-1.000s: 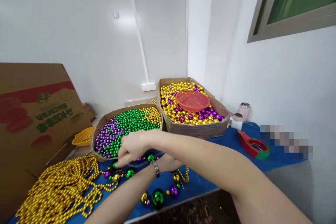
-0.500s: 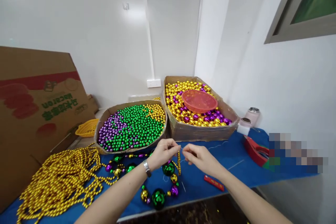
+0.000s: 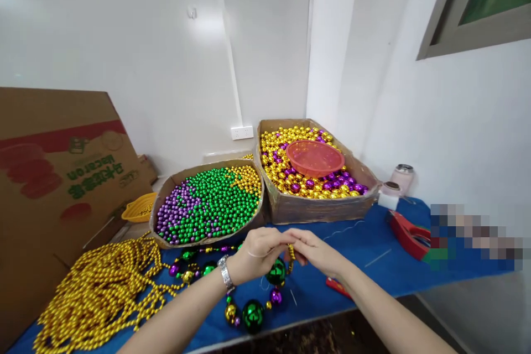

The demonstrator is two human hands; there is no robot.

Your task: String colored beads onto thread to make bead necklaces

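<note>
My left hand (image 3: pixel 257 253) and my right hand (image 3: pixel 317 251) meet above the blue tabletop (image 3: pixel 365 265), fingertips pinched together on a thin thread and the gold end of a bead strand (image 3: pixel 291 253). Beneath them lies a necklace of large green, purple and gold balls (image 3: pixel 253 312), one green ball (image 3: pixel 276 272) right under my left hand. A silver watch is on my left wrist. Both hands are closed.
A cardboard tray of small green, purple and gold beads (image 3: pixel 207 202) and a box of larger gold and purple balls with a red bowl (image 3: pixel 313 157) stand behind. A heap of gold bead strands (image 3: pixel 99 293) lies left, a red tape dispenser (image 3: pixel 409 232) right, a red lighter (image 3: pixel 336 286) under my right wrist.
My right hand pulled back from the left side, then both hands came together at the centre, pinching the thread and gold strand. The camera view shifted slightly.
</note>
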